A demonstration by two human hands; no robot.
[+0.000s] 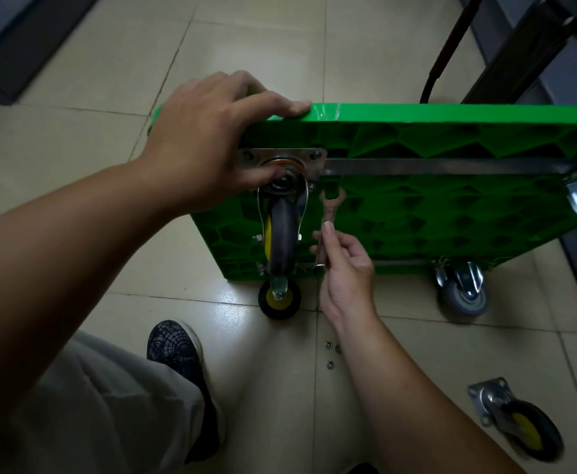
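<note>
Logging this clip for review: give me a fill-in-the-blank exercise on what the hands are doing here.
The right hand holds a ____.
The left hand grips the top edge of the ____ cart deck.
A loose caster lies on the tiled ____.
Missing words: wrench; green; floor.

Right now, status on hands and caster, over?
Left hand grips cart edge, thumb on caster. Right hand holds wrench, head just below caster plate. Loose nuts and spare caster on floor, clear of the work.
</note>
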